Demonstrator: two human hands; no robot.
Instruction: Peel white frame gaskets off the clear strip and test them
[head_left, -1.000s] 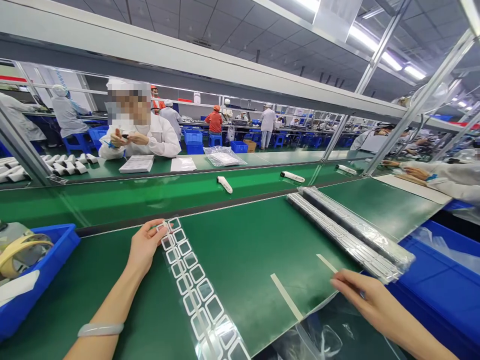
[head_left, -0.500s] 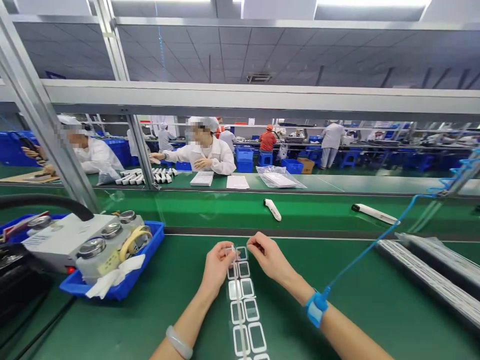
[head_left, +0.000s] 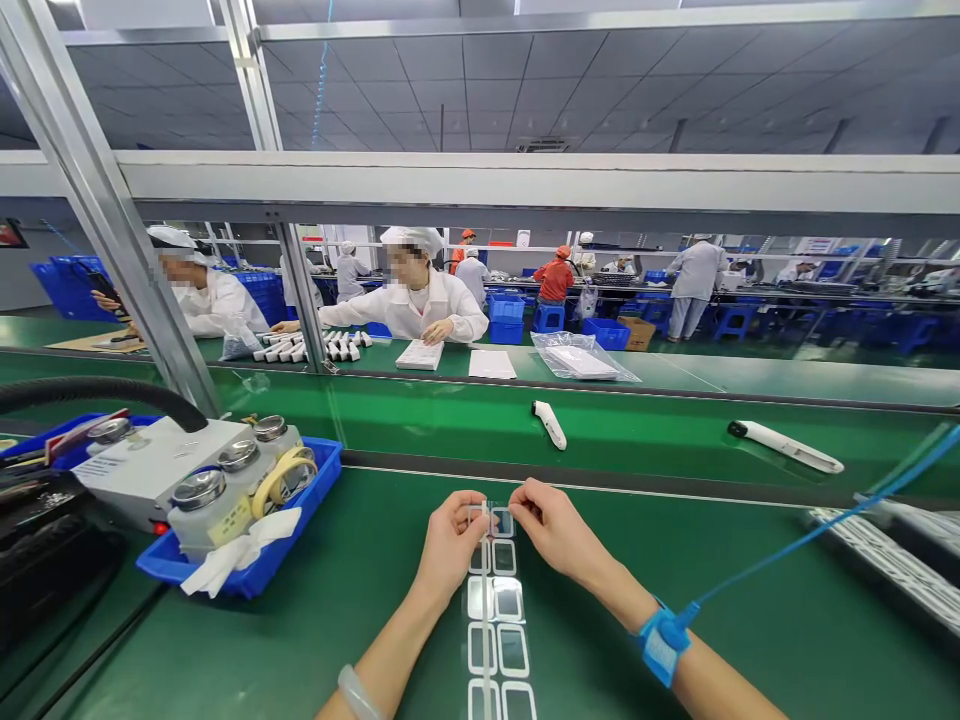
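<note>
A clear strip of white rounded-square frame stickers [head_left: 513,650] in two columns runs down the green table toward me. My left hand [head_left: 452,540] is closed, with thumb and fingertips pinching the strip's far left end. At the far right corner, my right hand [head_left: 553,528] has its thumb and forefinger pressed together at the strip's edge. Whatever those right fingertips hold is too small to make out. A blue wrist strap [head_left: 663,645] with a coiled cord circles my right wrist, and a pale bangle [head_left: 358,694] is on the left one.
At left stands a blue tray [head_left: 259,575] with metal-lidded bottles [head_left: 201,510], yellow tape and tissue, by a grey box [head_left: 154,465]. White handheld devices [head_left: 551,425] lie on the green belt [head_left: 450,425]. Long white stacked strips [head_left: 892,560] lie right. A co-worker [head_left: 420,295] sits opposite.
The view has shifted slightly, so most things sit farther right. Both hands stay at the strip's far end, the right fingertips still by its edge. The co-worker's hand now touches the white stack.
</note>
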